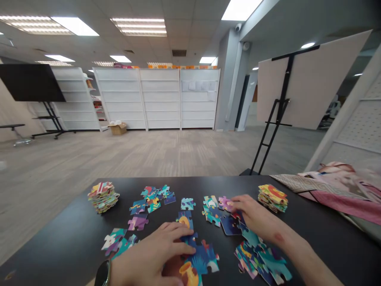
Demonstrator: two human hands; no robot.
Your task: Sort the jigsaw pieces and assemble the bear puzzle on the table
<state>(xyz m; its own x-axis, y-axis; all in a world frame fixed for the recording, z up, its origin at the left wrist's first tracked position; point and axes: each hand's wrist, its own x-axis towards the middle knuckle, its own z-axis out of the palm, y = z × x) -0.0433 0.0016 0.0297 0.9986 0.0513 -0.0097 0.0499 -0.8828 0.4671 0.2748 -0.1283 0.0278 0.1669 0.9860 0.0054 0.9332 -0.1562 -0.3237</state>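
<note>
Puzzle (201,258), near centre: partly joined. Outstanding: scattered pieces (138,221), left stack (103,197), right stack (272,198). Left hand (151,252): fingers apart, on puzzle. Right hand (256,216): fingertips at purple piece (225,203); whether pinching it, cannot be told.

- A black table (71,234).
- Blue-and-white piece (187,204), by itself.
- Left of that piece: a puzzle clump (154,198), a purple piece (138,222), then a tall stack (102,198).
- Right of it: a pink piece (225,203), then another stack (273,198).
- Nearer than it: joined pieces (202,256) and a messy heap (262,258).
</note>
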